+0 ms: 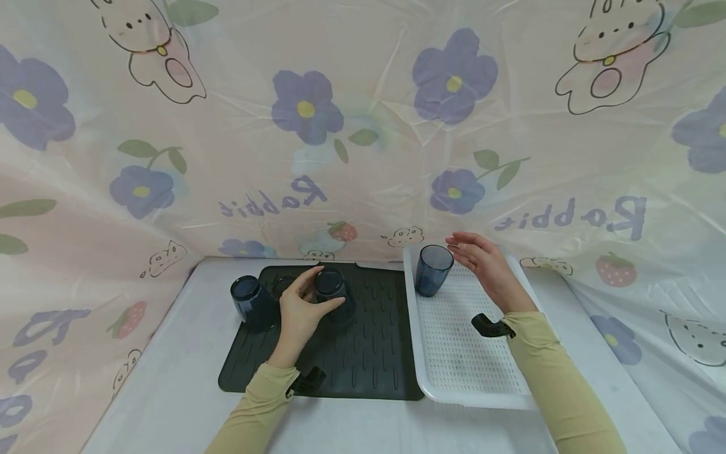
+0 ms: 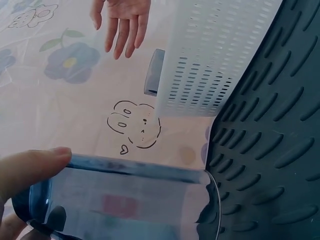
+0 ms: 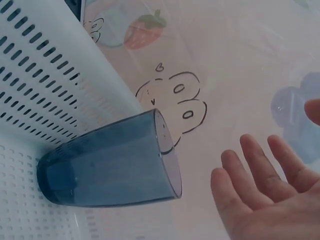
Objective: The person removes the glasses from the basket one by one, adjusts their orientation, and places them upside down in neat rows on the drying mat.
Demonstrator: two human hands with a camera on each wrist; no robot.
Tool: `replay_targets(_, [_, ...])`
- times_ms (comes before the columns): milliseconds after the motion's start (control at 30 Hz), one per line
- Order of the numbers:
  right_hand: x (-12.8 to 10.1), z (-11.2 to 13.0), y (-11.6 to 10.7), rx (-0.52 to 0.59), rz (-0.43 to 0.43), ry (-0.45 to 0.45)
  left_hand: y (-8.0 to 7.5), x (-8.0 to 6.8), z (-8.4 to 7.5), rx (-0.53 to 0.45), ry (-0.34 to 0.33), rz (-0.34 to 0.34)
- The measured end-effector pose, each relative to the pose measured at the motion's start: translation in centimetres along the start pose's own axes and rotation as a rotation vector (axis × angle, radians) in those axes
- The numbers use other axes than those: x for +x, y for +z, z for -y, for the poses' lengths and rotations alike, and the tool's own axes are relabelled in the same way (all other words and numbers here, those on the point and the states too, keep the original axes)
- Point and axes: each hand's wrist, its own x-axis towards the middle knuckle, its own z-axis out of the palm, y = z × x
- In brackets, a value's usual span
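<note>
A big, thin sheet [image 1: 377, 57] hangs like a wall behind the white table [image 1: 176, 353] and along its left and right sides. The sheet is pale pink and cream, with lots of wrinkles and folds. It has purple flowers [image 1: 454, 84] with yellow middles, green leaves [image 1: 193, 11], red strawberries [image 1: 615, 270] and bunnies [image 1: 605, 81] with pink tummies. Small bunny faces [image 1: 405, 237] are drawn in thin black lines. The word "Rabbit" [image 1: 564, 212] is written backwards in purple. The light is soft, and some folds look shiny.
</note>
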Motion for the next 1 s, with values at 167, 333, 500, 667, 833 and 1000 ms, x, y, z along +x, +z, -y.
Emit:
replay_targets(167, [0.1,-0.3,-0.2,-0.033,-0.015,-0.003,0.2,0.0,-0.1,0.022,-0.006,-0.016])
replay_targets(333, [0.2,-0.6,-0.3,-0.048,-0.025,-0.001,0.2,0.0,0.1,0.024,-0.026,-0.016])
replay_targets(500, [0.3,-0.7,-0.2,-0.058,-0.023,0.002,0.1,0.0,0.4,0.024,-0.028,-0.018])
replay_targets(667, [0.4,-0.8,-0.1,-0.046,-0.019,0.007,0.1,0.3,2.1,0.011,-0.018,-0.024])
replay_targets(833, [0.5,-0.8,0.0,-0.042,-0.019,0.008,0.3,0.6,4.2,0.004,-0.023,-0.035])
replay_targets(1000, [0.7,-0.9,0.1,-0.053,-0.024,0.009,0.3,0.5,4.4,0.022,-0.028,-0.032])
